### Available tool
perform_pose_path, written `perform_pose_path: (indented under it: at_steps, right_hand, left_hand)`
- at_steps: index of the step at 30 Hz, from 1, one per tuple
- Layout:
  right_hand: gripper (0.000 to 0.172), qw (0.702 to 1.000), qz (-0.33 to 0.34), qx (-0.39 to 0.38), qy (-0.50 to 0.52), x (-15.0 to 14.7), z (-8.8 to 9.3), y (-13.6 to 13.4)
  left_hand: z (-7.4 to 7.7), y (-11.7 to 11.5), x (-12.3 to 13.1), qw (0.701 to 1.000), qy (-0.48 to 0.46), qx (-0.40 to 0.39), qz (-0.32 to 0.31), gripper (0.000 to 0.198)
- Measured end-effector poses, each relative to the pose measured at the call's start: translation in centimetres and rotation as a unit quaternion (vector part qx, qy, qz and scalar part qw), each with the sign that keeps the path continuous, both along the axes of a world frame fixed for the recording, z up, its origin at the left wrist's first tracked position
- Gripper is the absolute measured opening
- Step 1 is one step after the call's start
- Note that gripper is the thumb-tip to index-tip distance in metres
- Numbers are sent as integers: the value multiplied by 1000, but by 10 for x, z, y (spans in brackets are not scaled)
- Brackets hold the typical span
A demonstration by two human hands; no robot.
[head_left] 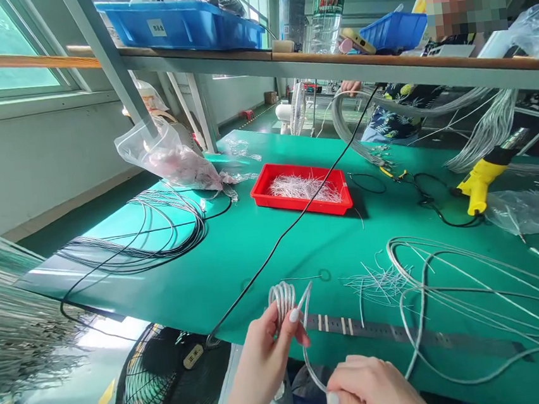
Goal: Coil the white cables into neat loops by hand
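Green worktop [239,281] at a cable bench: the left hand [261,368] pinches a silver cable coil [283,302] between thumb and fingers, just over the near edge, while the right hand [368,389] closes on its trailing strand [311,366]. The light, springy loops look apt to slip open, so the tight bundle offers the surest hold. A red tray [299,189] of cut wire ends [301,188] sits mid-worktop; loose silver cable [474,300] sprawls toward the right edge, a yellow heat gun [481,178] beyond it.
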State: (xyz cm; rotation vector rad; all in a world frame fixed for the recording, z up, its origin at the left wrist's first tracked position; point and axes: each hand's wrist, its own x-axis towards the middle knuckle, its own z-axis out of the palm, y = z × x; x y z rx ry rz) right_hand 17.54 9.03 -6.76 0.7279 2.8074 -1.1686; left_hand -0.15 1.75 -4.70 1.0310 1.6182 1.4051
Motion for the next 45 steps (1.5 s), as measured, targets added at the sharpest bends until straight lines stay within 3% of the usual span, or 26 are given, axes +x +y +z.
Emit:
perform_pose_path:
  at_steps: [3,8,10,13,17,23,33,40,43,45]
  right_hand:
    - [30,993,31,-85,78,1,25,7]
    - [44,979,-4,-123,162,4,47,17]
    - [43,978,-36,-113,170,4,45,23]
    - [40,977,-83,-54,188,1,34,35]
    - [40,972,-87,-21,216,-4,23,42]
    - [41,967,-92,-55,230,-7,20,42]
    - [50,939,-145,-229,210,-13,26,43]
    - [48,935,-142,-224,234,-19,29,46]
    - [42,896,-175,-325,248,-22,29,49]
    - [47,836,-172,-453,258,-19,27,49]
  left_hand:
    - [-2,4,8,996,-81,10,-47,38]
    - [2,8,14,971,-200,4,-133,39]
    - [3,7,15,964,-216,3,-156,40]
    - [3,7,18,960,-245,-8,-136,42]
    - [3,8,21,937,-330,-25,-113,42]
    - [7,9,21,910,-385,-39,-149,49]
    - [0,7,21,900,-398,-41,-174,42]
    - [-8,8,22,862,-482,23,-154,38]
    - [-10,8,21,842,-523,52,-126,34]
    - [-10,9,16,828,-548,73,-99,27]
